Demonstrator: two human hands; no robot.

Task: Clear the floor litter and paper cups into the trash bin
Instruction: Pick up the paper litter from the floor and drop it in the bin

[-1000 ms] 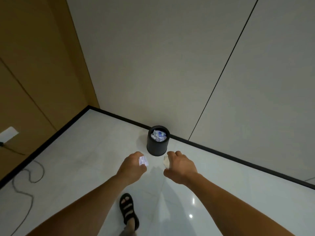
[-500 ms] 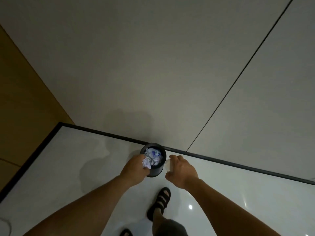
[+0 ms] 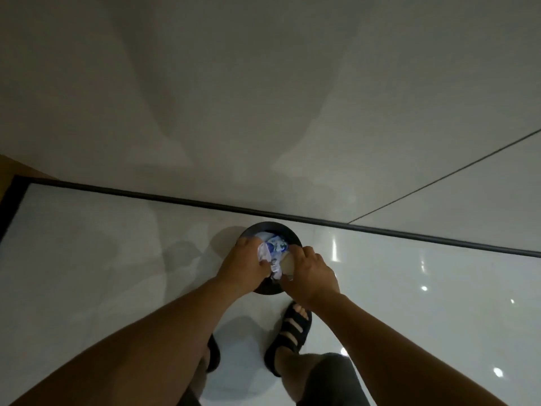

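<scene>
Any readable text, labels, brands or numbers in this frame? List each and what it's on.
Nothing is legible in this frame.
Crumpled paper gripped by the left hand: blue print, too blurred to read.
Litter inside the trash bin: blue marks, unreadable.
Paper cup held by the right hand: no print visible.
Trash bin and black sandal: no label visible.

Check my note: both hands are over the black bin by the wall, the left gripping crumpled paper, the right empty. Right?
Wrong about the right hand: the head view shows it gripping what looks like a pale paper cup. The rest holds: both hands are over the black bin by the wall, the left hand gripping crumpled paper.
</scene>
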